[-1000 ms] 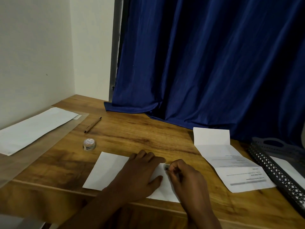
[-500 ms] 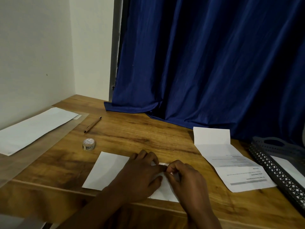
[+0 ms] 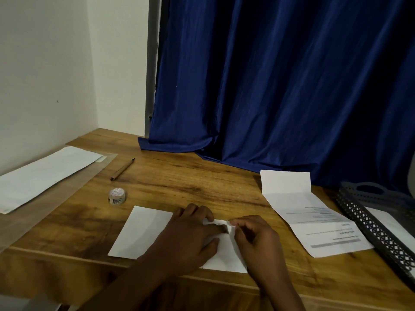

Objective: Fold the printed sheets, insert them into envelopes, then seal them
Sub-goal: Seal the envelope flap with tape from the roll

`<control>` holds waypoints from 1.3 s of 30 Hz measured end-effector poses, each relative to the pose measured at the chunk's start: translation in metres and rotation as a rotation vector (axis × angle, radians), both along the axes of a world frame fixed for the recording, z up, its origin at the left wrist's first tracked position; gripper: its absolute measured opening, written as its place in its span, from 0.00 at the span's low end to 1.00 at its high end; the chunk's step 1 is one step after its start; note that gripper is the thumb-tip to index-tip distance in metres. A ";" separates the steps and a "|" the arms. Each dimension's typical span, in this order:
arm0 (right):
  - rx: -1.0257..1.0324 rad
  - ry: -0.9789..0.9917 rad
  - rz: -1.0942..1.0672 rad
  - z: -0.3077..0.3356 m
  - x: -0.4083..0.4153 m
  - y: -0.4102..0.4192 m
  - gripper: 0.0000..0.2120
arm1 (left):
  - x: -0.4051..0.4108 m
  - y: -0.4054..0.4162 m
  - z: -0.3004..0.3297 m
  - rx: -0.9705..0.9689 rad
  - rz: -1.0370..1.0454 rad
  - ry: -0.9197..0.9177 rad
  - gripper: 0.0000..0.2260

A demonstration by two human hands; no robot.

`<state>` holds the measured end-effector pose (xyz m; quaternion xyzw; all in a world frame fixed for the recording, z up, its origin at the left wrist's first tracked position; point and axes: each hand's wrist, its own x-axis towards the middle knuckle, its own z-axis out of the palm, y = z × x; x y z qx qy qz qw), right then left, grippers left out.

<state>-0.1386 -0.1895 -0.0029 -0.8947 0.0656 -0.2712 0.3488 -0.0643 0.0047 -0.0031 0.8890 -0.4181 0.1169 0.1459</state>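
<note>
Pinning the white envelope (image 3: 146,232) flat on the tabletop (image 3: 190,185) low in the centre of the frame, the left hand (image 3: 190,239) lies spread and open on it while the right hand (image 3: 253,236) pinches together on its flap edge. Thin, light and floppy, it looks likely to slide or crease, so hold flat near the flap.

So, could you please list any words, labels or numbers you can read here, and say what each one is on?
None can be read.
Printed sheet: several lines of text and a grey bar, upside down to the camera, too small and blurred to quote.
Tape roll: a label with marks, too blurred to read.
Envelope under the hands: no print on the visible part.
</note>
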 end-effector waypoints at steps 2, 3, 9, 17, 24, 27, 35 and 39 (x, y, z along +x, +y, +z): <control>-0.107 0.049 0.031 -0.001 0.001 0.002 0.14 | -0.001 0.001 0.000 -0.002 0.002 0.005 0.23; -0.165 0.060 0.030 -0.002 0.001 0.003 0.14 | -0.001 0.001 0.000 0.000 0.003 0.008 0.23; -0.315 0.084 -0.004 -0.003 0.002 0.005 0.13 | 0.000 0.000 -0.001 0.010 0.024 0.020 0.24; -0.429 0.123 -0.038 -0.001 0.000 0.009 0.15 | -0.003 -0.001 0.003 0.053 0.028 -0.013 0.27; -0.409 0.150 -0.013 0.001 -0.002 0.010 0.14 | -0.006 -0.001 0.005 0.063 0.032 -0.013 0.30; -0.332 0.116 0.005 0.000 -0.005 0.010 0.12 | -0.006 -0.002 0.005 0.061 0.033 -0.016 0.30; -0.262 0.077 0.031 -0.001 -0.004 0.009 0.14 | -0.006 -0.001 0.005 0.050 0.028 -0.015 0.28; -0.349 0.107 0.030 0.000 -0.004 0.010 0.16 | -0.005 -0.001 0.004 0.045 0.025 -0.021 0.27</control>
